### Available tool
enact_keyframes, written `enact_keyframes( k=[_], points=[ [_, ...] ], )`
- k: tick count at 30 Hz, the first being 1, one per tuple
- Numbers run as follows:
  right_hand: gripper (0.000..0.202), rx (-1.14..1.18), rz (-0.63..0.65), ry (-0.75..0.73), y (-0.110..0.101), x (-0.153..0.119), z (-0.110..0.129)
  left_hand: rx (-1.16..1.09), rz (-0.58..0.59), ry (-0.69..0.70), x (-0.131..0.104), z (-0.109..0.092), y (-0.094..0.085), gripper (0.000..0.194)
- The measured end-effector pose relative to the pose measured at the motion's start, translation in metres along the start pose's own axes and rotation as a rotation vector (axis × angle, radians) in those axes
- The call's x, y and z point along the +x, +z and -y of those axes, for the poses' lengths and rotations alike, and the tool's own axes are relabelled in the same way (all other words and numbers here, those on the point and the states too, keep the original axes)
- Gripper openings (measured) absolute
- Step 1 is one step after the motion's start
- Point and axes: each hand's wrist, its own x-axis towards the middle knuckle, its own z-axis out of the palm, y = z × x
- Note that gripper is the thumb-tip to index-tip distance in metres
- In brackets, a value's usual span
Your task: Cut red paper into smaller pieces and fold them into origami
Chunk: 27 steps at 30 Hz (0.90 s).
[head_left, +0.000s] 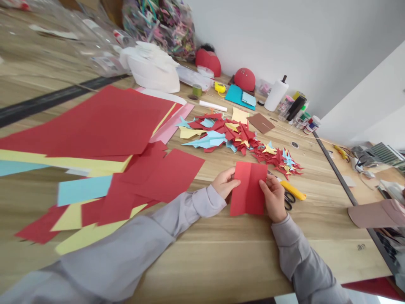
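Observation:
A red sheet of paper (pixel 248 190) with a vertical crease down its middle is held up between both hands, over the wooden table. My left hand (pixel 225 182) pinches its left edge, thumb in front. On the opposite edge my right hand (pixel 274 196) grips the paper the same way, thumb on the near face. Just beyond the right hand lie a yellow-handled cutter (pixel 292 190) and black-handled scissors (pixel 289 200), partly hidden by the hand. Behind the paper spreads a heap of folded paper pieces (pixel 234 133) in red, blue and yellow, some shaped like planes.
Large red sheets (pixel 104 122) and smaller coloured scraps (pixel 85 190) cover the table's left side. Along the wall stand a white paper stack (pixel 153 69), a yellow tape measure (pixel 220 87), a white roll (pixel 276 96) and several small jars (pixel 312 125). A pink cup (pixel 376 213) lies at the right.

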Motion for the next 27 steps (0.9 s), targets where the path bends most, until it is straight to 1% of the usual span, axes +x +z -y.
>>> enact_keyframes(
  k=[3,5,7,8,10,13,15,17,19,21,24,27],
  points=[
    [0.035,-0.062,-0.016,-0.001,0.0,0.0,-0.004,0.048,-0.089,0.088,0.002,0.004,-0.004,0.046],
    [0.036,-0.128,-0.017,-0.012,0.0,0.0,-0.007,0.226,-0.158,0.199,0.005,0.004,-0.011,0.043],
    [0.035,-0.205,0.001,-0.028,0.001,0.0,-0.009,0.469,-0.157,0.353,0.009,0.003,-0.019,0.032],
    [0.035,-0.251,0.015,-0.037,0.002,0.0,-0.009,0.591,-0.127,0.427,0.012,0.001,-0.024,0.026],
    [0.035,-0.35,0.037,-0.06,0.003,0.0,-0.008,0.806,-0.042,0.515,0.017,0.0,-0.032,0.021],
    [0.034,-0.467,0.035,-0.082,0.003,0.001,-0.006,1.082,0.083,0.565,0.022,0.003,-0.041,0.023],
    [0.034,-0.509,0.033,-0.09,0.002,0.002,-0.005,1.211,0.168,0.595,0.025,0.006,-0.043,0.025],
    [0.033,-0.543,0.037,-0.1,0.001,0.003,-0.004,1.288,0.25,0.63,0.027,0.009,-0.044,0.026],
    [0.035,-0.559,0.043,-0.095,0.0,0.006,-0.004,1.335,0.294,0.652,0.029,0.011,-0.044,0.026],
    [0.038,-0.55,0.057,-0.063,-0.001,0.01,-0.004,1.361,0.305,0.658,0.03,0.011,-0.043,0.027],
    [0.042,-0.553,0.073,-0.017,-0.001,0.021,-0.004,1.373,0.329,0.655,0.033,0.009,-0.044,0.033],
    [0.042,-0.607,0.084,-0.035,-0.001,0.034,-0.006,1.365,0.328,0.653,0.034,0.009,-0.045,0.034]
  ],
)
